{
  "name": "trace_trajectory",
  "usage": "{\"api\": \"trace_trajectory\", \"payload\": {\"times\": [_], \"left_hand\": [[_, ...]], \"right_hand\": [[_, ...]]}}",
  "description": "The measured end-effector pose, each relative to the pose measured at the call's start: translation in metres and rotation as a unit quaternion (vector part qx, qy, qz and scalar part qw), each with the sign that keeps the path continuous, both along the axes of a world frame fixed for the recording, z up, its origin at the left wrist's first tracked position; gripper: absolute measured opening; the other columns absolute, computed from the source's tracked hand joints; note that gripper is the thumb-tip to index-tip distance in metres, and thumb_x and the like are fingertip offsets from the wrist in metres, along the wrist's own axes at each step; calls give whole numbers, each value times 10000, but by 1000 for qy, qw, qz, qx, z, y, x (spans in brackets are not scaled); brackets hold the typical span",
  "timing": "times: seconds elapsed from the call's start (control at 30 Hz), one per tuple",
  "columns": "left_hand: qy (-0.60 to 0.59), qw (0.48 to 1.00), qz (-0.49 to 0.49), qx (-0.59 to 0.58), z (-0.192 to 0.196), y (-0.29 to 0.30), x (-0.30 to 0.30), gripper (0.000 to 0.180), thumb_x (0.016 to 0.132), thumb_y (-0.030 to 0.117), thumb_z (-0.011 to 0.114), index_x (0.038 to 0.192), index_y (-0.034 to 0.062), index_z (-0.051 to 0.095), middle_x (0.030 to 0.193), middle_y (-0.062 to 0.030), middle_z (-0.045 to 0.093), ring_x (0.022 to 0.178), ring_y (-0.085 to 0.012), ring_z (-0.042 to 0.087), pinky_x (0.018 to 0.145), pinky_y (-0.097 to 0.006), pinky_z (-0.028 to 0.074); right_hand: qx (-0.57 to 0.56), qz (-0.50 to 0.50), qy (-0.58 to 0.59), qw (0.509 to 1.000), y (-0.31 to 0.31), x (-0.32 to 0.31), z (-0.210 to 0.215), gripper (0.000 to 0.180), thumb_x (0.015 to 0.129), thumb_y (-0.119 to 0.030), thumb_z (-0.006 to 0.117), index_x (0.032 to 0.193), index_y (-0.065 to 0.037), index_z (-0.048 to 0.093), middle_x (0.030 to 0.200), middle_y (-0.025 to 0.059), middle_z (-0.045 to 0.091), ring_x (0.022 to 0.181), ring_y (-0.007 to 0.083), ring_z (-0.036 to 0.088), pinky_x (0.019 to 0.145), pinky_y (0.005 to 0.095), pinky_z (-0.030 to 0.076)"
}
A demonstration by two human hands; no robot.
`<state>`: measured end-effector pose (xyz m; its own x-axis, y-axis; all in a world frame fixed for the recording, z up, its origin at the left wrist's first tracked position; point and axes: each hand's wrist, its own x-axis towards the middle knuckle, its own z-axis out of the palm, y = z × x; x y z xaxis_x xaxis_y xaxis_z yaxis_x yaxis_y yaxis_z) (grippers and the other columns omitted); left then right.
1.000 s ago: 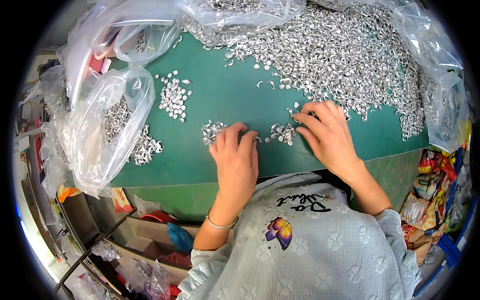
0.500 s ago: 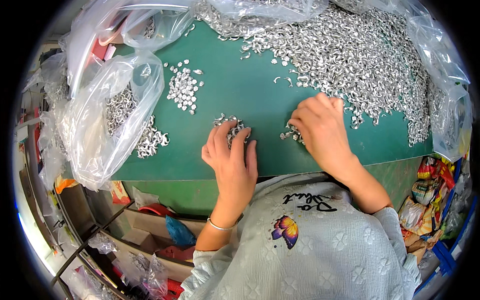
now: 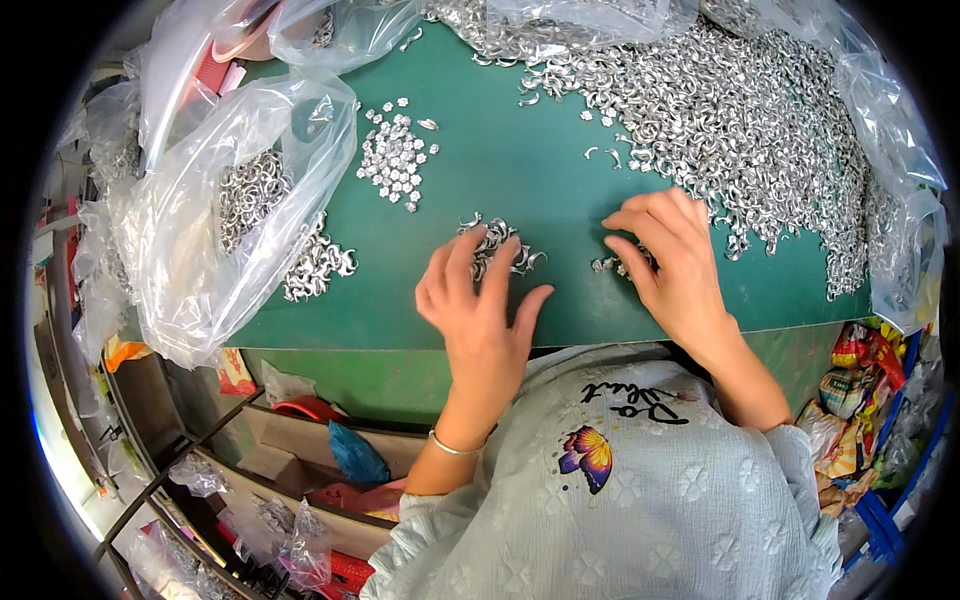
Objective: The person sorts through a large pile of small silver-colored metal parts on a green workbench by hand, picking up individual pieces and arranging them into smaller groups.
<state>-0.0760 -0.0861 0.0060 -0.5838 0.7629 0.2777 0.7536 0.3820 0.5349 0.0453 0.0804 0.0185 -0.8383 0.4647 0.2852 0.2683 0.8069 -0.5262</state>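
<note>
The left hand [image 3: 480, 305] is laid, fingers spread, on a small cluster of curved silver pieces [image 3: 497, 245]; at three o'clock the right hand [image 3: 672, 262], likewise spread, covers another cluster [image 3: 612, 264].

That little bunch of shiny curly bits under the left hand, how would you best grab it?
Probably from above, pinching the small cluster of curved metal pieces at its outer edges and drawing them together. The pieces lie loose and flat on the green mat, so there is no handle to take. The left hand already has its fingers spread over the near side, open.
</note>
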Motion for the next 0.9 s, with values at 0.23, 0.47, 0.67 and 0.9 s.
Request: {"api": "trace_trajectory", "payload": {"times": [0.23, 0.47, 0.67, 0.9], "left_hand": [[-15, 1000, 16, 3, -3, -1, -8, 415, 740, 186, 803, 1104, 103, 623, 1301, -123, 461, 1253, -360, 401, 1022, -561, 254], [-5, 999, 49, 6, -8, -14, -8, 346, 728, 85, 799, 1040, 78, 649, 1273, -128, 508, 1239, -350, 453, 1069, -519, 278], [-54, 998, 16, 20, -7, -11, -5, 261, 782, 100, 754, 1027, 101, 662, 1308, -109, 500, 1287, -381, 422, 1080, -646, 163], [26, 999, -1, -25, -6, 15, 6, 226, 785, 66, 734, 997, 121, 676, 1350, -80, 506, 1316, -350, 418, 1085, -677, 152]], "right_hand": [[-8, 49, 11, 999, -22, -22, -1, 235, 757, -109, 735, 974, -55, 664, 989, 45, 574, 940, 229, 518, 789, 369, 364], [-39, 52, 23, 998, -33, -50, -12, 94, 765, -86, 713, 835, -73, 652, 877, 27, 574, 866, 225, 504, 780, 369, 338], [-95, -7, -1, 995, -5, 1, 23, 88, 776, -51, 716, 814, -70, 638, 870, 36, 622, 851, 227, 548, 789, 346, 354], [60, -168, -121, 976, 17, 106, 13, 123, 756, -40, 734, 840, -55, 644, 880, 56, 630, 860, 252, 566, 767, 363, 383]]}}
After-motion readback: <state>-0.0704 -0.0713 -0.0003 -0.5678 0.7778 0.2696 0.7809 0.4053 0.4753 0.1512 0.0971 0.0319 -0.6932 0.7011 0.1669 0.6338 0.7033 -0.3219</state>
